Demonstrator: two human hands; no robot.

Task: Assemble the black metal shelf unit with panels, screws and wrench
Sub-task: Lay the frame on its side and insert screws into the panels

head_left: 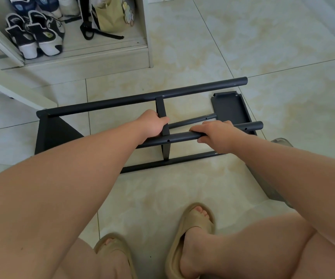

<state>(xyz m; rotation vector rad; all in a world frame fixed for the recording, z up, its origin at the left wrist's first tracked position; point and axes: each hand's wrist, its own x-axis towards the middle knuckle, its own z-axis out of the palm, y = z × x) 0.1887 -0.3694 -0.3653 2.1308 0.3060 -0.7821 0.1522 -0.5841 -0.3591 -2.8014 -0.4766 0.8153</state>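
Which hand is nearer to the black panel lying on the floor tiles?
Right. The right hand grips the round tube just in front of the black panel. The left hand grips the flat crossbar, farther off to the panel's left.

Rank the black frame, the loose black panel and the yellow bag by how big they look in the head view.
Largest: black frame.
Then loose black panel.
Smallest: yellow bag, but it is farther off and cut by the picture's edge, so that is unsure.

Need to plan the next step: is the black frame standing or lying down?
Lying down: the black frame has its long tubes level along the tiled floor.
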